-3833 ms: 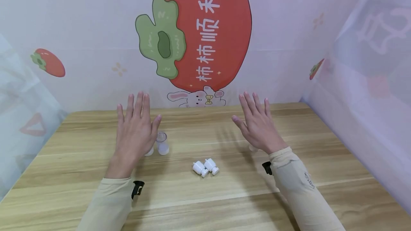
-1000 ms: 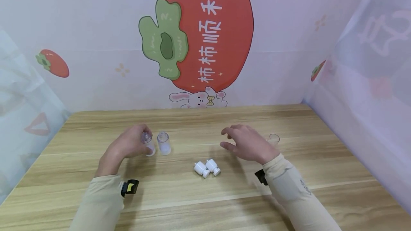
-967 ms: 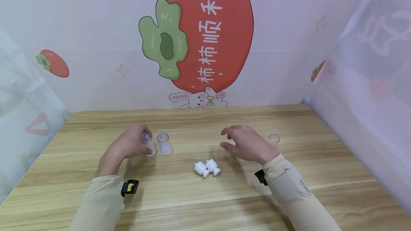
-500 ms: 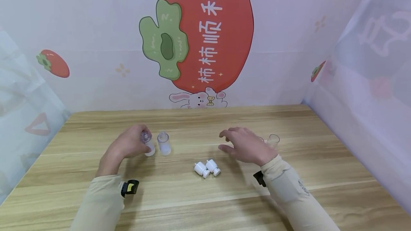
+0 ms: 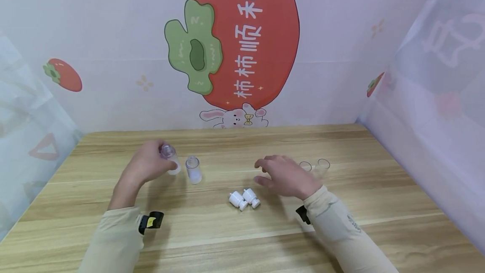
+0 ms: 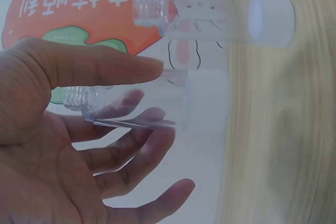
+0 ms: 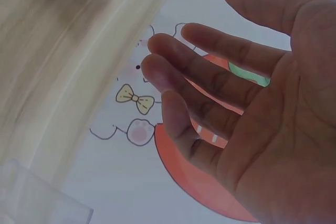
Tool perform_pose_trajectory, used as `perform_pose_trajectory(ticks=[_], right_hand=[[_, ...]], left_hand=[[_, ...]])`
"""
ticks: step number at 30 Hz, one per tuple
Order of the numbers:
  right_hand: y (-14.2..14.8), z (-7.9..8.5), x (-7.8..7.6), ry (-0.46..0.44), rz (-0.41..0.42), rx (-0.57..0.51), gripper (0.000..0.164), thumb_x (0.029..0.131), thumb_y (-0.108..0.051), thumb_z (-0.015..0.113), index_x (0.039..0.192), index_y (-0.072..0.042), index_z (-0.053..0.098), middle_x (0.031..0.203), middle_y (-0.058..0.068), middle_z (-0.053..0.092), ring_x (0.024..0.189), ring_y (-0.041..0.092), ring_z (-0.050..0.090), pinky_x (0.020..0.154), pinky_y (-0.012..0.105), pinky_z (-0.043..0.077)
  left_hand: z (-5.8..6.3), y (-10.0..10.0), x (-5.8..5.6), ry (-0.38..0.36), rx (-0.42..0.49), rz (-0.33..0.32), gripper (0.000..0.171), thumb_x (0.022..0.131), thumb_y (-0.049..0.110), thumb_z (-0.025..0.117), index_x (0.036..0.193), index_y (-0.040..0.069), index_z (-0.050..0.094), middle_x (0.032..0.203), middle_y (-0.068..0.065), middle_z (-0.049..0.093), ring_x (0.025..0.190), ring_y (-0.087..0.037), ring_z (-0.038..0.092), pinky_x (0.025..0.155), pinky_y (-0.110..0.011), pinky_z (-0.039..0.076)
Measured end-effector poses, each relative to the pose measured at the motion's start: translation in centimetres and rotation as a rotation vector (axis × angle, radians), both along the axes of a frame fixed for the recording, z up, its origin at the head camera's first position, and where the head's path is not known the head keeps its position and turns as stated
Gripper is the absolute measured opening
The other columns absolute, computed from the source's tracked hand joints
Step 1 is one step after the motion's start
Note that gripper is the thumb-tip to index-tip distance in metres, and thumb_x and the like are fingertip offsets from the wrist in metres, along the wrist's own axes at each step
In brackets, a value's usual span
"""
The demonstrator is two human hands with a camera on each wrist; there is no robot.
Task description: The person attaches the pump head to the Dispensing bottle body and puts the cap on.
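Observation:
My left hand point(image 5: 147, 162) pinches a clear bottle point(image 6: 142, 98) with a threaded neck and a white base, between thumb and fingers. In the head view this bottle is raised a little off the table. A second, matching bottle point(image 5: 194, 171) stands upright just to its right. Two white pump heads point(image 5: 238, 200) lie side by side on the table between the hands. My right hand point(image 5: 286, 176) hovers to the right of them, its fingers loosely bent around nothing. In the right wrist view the palm point(image 7: 289, 140) is bare.
Two clear caps or cups point(image 5: 322, 167), seen mostly by their rims, stand behind the right hand; one is partly covered by it. The wooden table point(image 5: 212, 239) meets a printed cloth backdrop point(image 5: 322, 92) at the rear. Cloth also hangs at both sides.
My left hand has lowered to the left bottle, gripped it and lifted it slightly. My right hand has come down and drifted left toward the pump heads, uncovering the clear rims.

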State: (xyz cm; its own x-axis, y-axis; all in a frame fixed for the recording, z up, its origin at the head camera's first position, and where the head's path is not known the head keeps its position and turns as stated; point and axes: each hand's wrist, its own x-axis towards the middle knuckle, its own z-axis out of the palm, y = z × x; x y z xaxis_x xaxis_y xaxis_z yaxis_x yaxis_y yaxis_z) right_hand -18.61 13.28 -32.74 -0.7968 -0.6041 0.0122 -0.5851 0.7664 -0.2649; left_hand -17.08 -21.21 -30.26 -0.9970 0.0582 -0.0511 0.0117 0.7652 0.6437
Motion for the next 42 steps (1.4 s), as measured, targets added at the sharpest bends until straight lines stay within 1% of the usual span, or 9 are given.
perform_pose_trajectory(ticks=[4, 10, 14, 21, 26, 30, 35, 37, 42], right_hand=[[-0.3, -0.4, 0.1, -0.028, 0.015, 0.010, 0.030, 0.096, -0.025, 0.071, 0.118, -0.005, 0.070, 0.104, 0.008, 0.071, 0.089, 0.021, 0.066, 0.080, 0.040, 0.053], [-1.0, -0.7, 0.4, -0.090, 0.040, 0.017, 0.029, 0.095, -0.029, 0.073, 0.113, -0.006, 0.072, 0.092, 0.002, 0.068, 0.081, 0.016, 0.062, 0.076, 0.036, 0.053], [-1.3, -0.8, 0.6, -0.106, 0.058, 0.022, 0.027, 0.095, -0.031, 0.073, 0.108, -0.007, 0.073, 0.082, -0.004, 0.062, 0.074, 0.013, 0.057, 0.070, 0.032, 0.050], [-1.5, -0.9, 0.8, -0.129, 0.090, 0.024, 0.021, 0.094, -0.029, 0.074, 0.101, -0.009, 0.072, 0.076, -0.007, 0.060, 0.066, 0.010, 0.055, 0.064, 0.028, 0.048], [-1.6, -1.1, 0.8, -0.131, 0.088, 0.044, 0.020, 0.092, -0.029, 0.077, 0.096, -0.010, 0.072, 0.077, -0.006, 0.061, 0.067, 0.011, 0.055, 0.065, 0.028, 0.048], [-1.8, -1.3, 0.8, -0.134, 0.081, 0.062, 0.020, 0.092, -0.031, 0.077, 0.092, -0.012, 0.070, 0.075, -0.007, 0.059, 0.067, 0.012, 0.054, 0.064, 0.028, 0.047], [-1.8, -1.3, 0.8, -0.139, 0.080, 0.069, 0.019, 0.092, -0.030, 0.077, 0.091, -0.012, 0.070, 0.073, -0.007, 0.058, 0.067, 0.011, 0.053, 0.063, 0.028, 0.046], [-1.9, -1.3, 0.9, -0.142, 0.079, 0.069, 0.018, 0.092, -0.029, 0.077, 0.090, -0.012, 0.070, 0.072, -0.007, 0.057, 0.066, 0.011, 0.052, 0.062, 0.027, 0.045], [-1.9, -1.3, 0.9, -0.141, 0.073, 0.071, 0.017, 0.092, -0.028, 0.077, 0.088, -0.013, 0.069, 0.068, -0.006, 0.056, 0.062, 0.009, 0.049, 0.059, 0.027, 0.043]], left_hand=[[0.4, 0.1, 0.2, 0.023, 0.052, 0.025, 0.065, 0.084, 0.011, 0.073, 0.135, -0.019, 0.046, 0.119, -0.035, 0.059, 0.103, -0.042, 0.062, 0.084, -0.051, 0.054], [0.9, 0.6, 0.5, 0.073, 0.106, 0.065, 0.050, 0.086, 0.010, 0.071, 0.126, -0.014, 0.053, 0.113, -0.028, 0.060, 0.095, -0.035, 0.061, 0.075, -0.041, 0.054], [1.2, 0.9, 0.7, 0.125, 0.120, 0.090, 0.047, 0.086, 0.011, 0.070, 0.125, -0.010, 0.056, 0.110, -0.024, 0.061, 0.093, -0.033, 0.059, 0.071, -0.037, 0.050], [2.0, 1.6, 1.1, 0.202, 0.170, 0.116, 0.050, 0.087, 0.012, 0.072, 0.130, -0.009, 0.056, 0.116, -0.023, 0.060, 0.107, -0.037, 0.055, 0.078, -0.041, 0.047], [2.5, 2.2, 1.4, 0.253, 0.202, 0.122, 0.051, 0.086, 0.011, 0.073, 0.130, -0.008, 0.057, 0.118, -0.023, 0.060, 0.110, -0.036, 0.053, 0.086, -0.045, 0.042], [2.8, 2.8, 1.7, 0.283, 0.249, 0.112, 0.050, 0.087, 0.008, 0.074, 0.130, -0.010, 0.058, 0.120, -0.023, 0.060, 0.111, -0.036, 0.054, 0.090, -0.043, 0.046], [3.0, 3.7, 1.9, 0.313, 0.296, 0.086, 0.047, 0.086, 0.004, 0.074, 0.127, -0.012, 0.059, 0.123, -0.024, 0.055, 0.111, -0.035, 0.055, 0.088, -0.032, 0.054], [3.0, 4.0, 1.9, 0.323, 0.303, 0.073, 0.046, 0.086, 0.004, 0.073, 0.127, -0.013, 0.059, 0.123, -0.024, 0.052, 0.111, -0.036, 0.055, 0.089, -0.034, 0.055], [3.0, 5.0, 2.0, 0.331, 0.320, 0.038, 0.046, 0.086, 0.001, 0.072, 0.127, -0.014, 0.058, 0.122, -0.025, 0.052, 0.110, -0.037, 0.055, 0.092, -0.045, 0.055]])
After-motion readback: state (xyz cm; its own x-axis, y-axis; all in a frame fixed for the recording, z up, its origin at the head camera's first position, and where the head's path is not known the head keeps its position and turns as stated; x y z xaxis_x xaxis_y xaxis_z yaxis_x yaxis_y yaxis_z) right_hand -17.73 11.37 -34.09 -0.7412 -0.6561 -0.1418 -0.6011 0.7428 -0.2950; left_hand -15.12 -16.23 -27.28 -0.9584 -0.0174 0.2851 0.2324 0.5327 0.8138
